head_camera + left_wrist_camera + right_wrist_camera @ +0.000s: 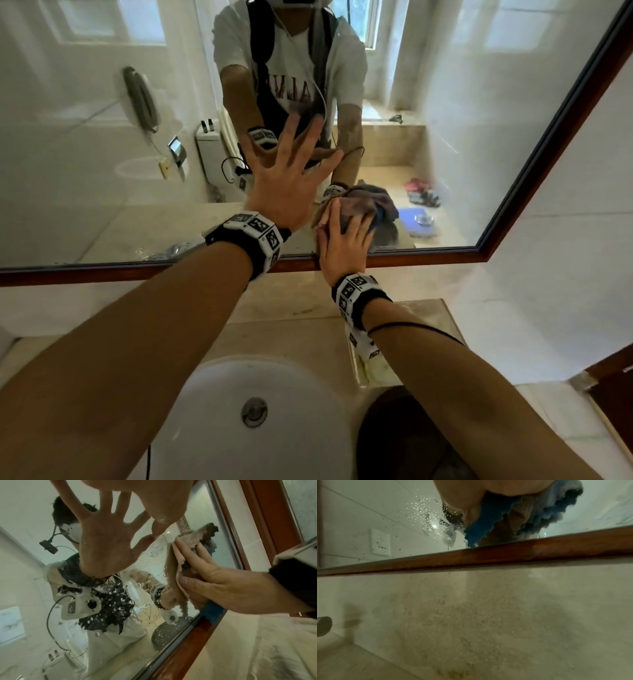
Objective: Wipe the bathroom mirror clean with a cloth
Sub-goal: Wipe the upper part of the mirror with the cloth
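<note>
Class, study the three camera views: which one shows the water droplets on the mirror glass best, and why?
The left wrist view: the water droplets stand out white against the dark reflection, beside the cloth. The right wrist view shows a smaller cluster near the frame. The head view barely shows any on the mirror.

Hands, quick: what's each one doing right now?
Left hand: open, fingers spread flat against the mirror.
Right hand: pressing the cloth on the glass, fingers mostly straight.

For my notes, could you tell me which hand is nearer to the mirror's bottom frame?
Right. The right hand presses the cloth just above the bottom frame; the left hand is spread higher on the glass.
</note>
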